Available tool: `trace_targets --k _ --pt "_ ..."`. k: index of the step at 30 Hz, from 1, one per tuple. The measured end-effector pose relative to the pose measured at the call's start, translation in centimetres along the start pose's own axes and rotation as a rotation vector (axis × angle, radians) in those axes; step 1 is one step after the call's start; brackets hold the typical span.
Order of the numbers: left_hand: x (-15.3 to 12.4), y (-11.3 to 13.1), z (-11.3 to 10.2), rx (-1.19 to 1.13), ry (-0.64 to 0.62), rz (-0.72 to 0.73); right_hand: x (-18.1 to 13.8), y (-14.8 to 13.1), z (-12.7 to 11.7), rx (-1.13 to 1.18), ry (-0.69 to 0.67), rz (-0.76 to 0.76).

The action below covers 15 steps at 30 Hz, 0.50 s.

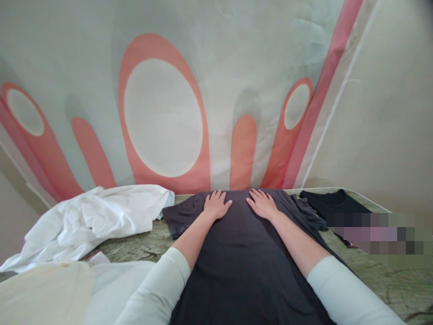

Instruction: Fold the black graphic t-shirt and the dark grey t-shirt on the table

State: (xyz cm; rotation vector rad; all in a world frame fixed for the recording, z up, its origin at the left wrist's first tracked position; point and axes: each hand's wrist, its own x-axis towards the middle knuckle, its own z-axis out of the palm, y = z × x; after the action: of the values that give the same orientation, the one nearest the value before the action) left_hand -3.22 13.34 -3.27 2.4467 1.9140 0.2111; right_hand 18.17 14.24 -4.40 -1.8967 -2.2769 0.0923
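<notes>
A dark grey T-shirt (250, 271) lies spread out in front of me, its short sleeves out to both sides and its upper end at the far edge of the table. My left hand (216, 205) rests flat on its upper left part, fingers spread. On the upper right part lies my right hand (263, 204), also flat with the fingers apart. Neither hand grips the cloth. The shirt's near end runs out of the bottom of the view.
Crumpled white clothing (111, 216) lies at the far left, with cream and pale cloth (67, 293) nearer to me. A black garment (333, 201) lies at the right beside a blurred patch. The table (389, 280) has a green wood-like pattern. A patterned wall (219, 67) stands behind.
</notes>
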Motion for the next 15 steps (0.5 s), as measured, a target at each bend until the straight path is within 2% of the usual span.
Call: trace_targets --k 3,8,15 --pt "-0.3 -0.9 0.2 0.028 0.021 -0.131 0.3 0.7 0.5 -0.013 0.012 0.083" --pt "-1.8 -2.1 0.1 0.017 -0.075 -0.047 0.6 1.2 1.1 0.012 0.003 0.061" --pt "-2.6 -7.6 -2.0 0.048 -0.062 -0.226 0.8 2.0 1.3 0.009 0.010 0.230"
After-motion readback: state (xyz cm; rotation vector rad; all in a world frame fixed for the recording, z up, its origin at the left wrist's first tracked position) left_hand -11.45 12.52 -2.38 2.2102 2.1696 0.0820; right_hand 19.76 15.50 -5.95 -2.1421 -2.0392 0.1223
